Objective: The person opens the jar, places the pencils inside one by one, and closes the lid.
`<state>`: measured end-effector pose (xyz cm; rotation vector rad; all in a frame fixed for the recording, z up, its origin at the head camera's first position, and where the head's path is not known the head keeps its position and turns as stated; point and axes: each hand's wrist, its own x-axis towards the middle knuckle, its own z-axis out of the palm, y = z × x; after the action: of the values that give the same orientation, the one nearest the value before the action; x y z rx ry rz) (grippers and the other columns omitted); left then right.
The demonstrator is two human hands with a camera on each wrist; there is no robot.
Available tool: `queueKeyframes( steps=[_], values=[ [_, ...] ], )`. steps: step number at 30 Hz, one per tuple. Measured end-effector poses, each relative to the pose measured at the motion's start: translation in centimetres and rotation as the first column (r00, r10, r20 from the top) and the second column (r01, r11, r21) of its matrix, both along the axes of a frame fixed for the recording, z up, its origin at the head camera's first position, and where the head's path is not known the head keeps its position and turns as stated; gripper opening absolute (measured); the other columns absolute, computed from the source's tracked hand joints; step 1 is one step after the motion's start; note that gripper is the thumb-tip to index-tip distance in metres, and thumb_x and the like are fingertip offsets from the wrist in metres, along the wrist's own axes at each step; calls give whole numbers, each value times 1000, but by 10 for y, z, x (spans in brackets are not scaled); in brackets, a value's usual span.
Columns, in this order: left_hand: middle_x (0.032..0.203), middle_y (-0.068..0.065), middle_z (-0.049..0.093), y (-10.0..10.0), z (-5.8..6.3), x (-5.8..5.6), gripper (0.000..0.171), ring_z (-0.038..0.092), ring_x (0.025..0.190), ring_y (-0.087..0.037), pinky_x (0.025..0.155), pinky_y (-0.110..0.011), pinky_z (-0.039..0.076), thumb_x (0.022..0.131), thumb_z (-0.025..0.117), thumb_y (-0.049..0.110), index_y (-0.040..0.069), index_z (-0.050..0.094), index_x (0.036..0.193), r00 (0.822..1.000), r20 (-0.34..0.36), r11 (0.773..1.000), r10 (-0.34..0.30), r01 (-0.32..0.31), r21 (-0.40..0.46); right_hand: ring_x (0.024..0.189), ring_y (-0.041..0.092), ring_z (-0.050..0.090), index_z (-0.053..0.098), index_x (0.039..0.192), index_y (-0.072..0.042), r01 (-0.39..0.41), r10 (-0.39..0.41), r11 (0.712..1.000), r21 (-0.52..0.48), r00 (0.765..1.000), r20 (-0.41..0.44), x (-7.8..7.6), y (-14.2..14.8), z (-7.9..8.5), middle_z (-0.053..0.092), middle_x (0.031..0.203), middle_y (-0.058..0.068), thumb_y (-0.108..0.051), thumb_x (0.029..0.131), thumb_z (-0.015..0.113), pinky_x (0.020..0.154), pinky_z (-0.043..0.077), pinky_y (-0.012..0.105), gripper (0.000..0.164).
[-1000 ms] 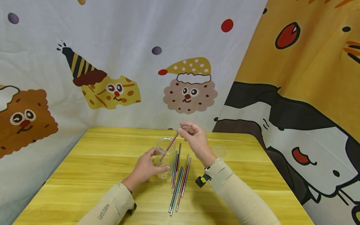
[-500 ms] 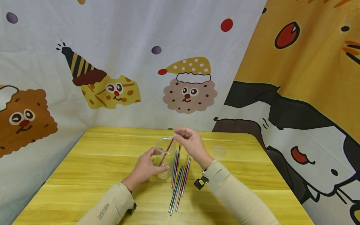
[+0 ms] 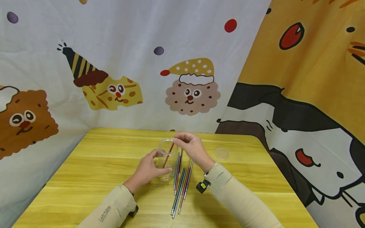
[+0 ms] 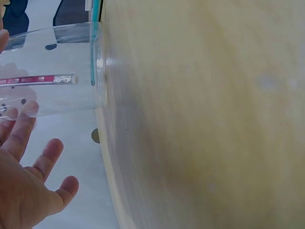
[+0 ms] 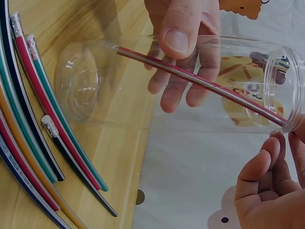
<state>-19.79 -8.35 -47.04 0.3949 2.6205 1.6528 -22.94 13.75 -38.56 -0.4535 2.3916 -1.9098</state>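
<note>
From the head we see the left hand (image 3: 146,169) holding the clear jar (image 3: 171,161) on the table (image 3: 99,158), thumb on its near side. The right hand (image 3: 192,147) pinches the top of a red pencil (image 3: 168,156) at the jar's mouth, most of its length inside. Some loose pencils (image 3: 179,190) lie just beside the jar, and the lid (image 3: 221,154) sits farther right. If we let the jar slide that way, it could nudge them and set them rolling.

In the left wrist view, the red pencil's eraser end points down, short of the jar's base. Two of the left hand's fingers stand free of the wall, so we judge the hold light: a sideways push might tip the jar.

The right wrist view shows the red pencil slanting across the jar, the right hand's fingertips at the rim. They could bump it if we lowered further without loosening; letting go now would probably drop the pencil with a knock.
</note>
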Motion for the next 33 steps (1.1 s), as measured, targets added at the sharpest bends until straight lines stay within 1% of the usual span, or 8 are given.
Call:
queueKeyframes(
  steps=[4,7,15,19,23,30,31,33],
  values=[
    [139,-7,68,0,0,0,66,60,134,-33,112,-62,48,81,97,33,22,63,136,1000,3,1000,-2,2,7,95,18,64,76,124,-11,-10,10,1000,3,1000,27,0,0,-1,74,107,-2,-34,103,74,78,54,27,31],
    [139,-7,68,0,0,0,66,59,135,-34,113,-63,47,81,97,32,22,63,136,1000,5,1000,-2,2,10,95,15,64,75,125,-9,-9,9,1000,-1,999,54,0,-1,-1,74,107,-3,-34,103,74,78,55,26,34],
    [138,-1,67,0,-2,0,66,59,138,-32,114,-62,48,80,97,34,23,63,136,1000,12,1000,18,-18,-9,99,16,65,77,122,-14,-4,6,1000,-18,993,116,-1,-2,0,74,108,-3,-31,103,75,80,57,30,26],
    [137,1,67,0,-3,0,67,59,138,-31,114,-61,48,80,97,35,24,63,136,1000,8,1000,20,-20,-17,104,22,66,77,123,-13,-10,14,1000,-26,991,133,-1,-2,0,74,109,-3,-30,103,75,81,57,29,26],
    [137,0,67,0,-3,0,67,59,138,-31,114,-61,48,80,97,35,24,63,136,1000,9,1000,20,-20,-19,106,25,66,76,124,-12,-10,14,999,-30,990,138,-1,-2,0,74,109,-3,-30,103,75,81,57,29,28],
    [138,1,67,0,-1,0,67,59,138,-30,115,-61,48,80,97,35,24,63,136,1000,14,1000,22,-22,-18,99,16,64,77,120,-14,7,-4,1000,-21,992,129,-1,-3,0,74,109,-1,-31,102,75,84,56,32,25],
    [137,0,67,0,-1,0,67,59,138,-30,115,-62,47,80,97,35,24,63,136,1000,13,1000,22,-22,-18,99,15,64,77,120,-15,11,-10,1000,-11,993,121,0,-3,0,73,112,0,-32,102,75,84,56,32,25],
    [137,0,67,0,-1,0,67,59,138,-30,116,-62,46,79,97,35,24,63,136,1000,13,1000,23,-23,-17,100,15,64,78,120,-14,10,-10,1000,7,995,100,0,-3,0,73,125,4,-31,103,75,86,56,32,24]
  ],
)
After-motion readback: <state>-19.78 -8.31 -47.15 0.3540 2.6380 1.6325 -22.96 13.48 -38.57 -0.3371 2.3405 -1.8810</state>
